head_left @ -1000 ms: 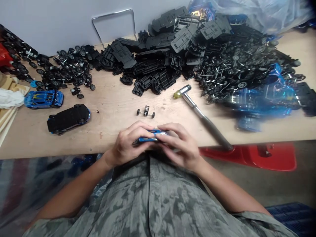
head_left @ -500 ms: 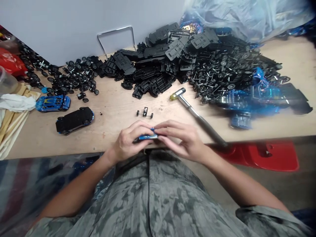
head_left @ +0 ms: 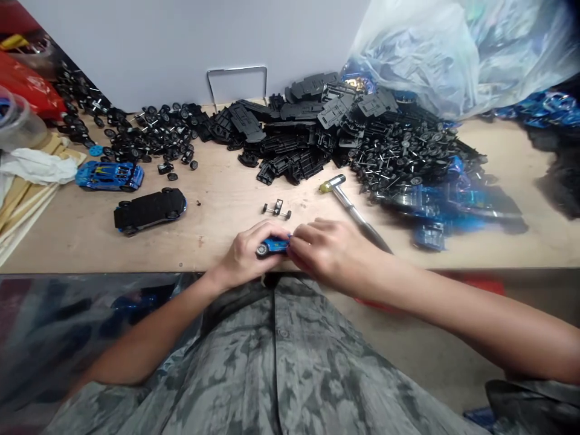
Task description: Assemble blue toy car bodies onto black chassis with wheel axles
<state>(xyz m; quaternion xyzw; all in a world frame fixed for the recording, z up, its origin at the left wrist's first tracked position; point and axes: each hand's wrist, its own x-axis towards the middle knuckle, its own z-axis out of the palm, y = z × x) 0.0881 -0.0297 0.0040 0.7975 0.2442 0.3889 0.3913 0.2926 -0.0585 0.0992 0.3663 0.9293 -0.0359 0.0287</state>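
Head view: a small blue toy car (head_left: 276, 246) sits between the two hands at the near edge of the table (head_left: 217, 244), close in front of the shirt (head_left: 276, 338); whether it touches the wood I cannot tell. It looks light and stiff, probably hard plastic, with a glossy body that could slip under the fingertips and thin parts that might crack if squeezed. The sides of the body seem the best hold, clear of the wheel (head_left: 261, 249) showing at its left end.

The left hand (head_left: 249, 251) is closed around that end, fingers curved over the far side and thumb along the near side. The right hand (head_left: 326, 248) is bunched at the other end, knuckles up; its fingertips are hidden, so I cannot tell whether they pinch or press. Its forearm slants in from the right, while the left forearm rises from lower left. Just beyond the hands lies a wheel-and-axle piece (head_left: 277, 209).
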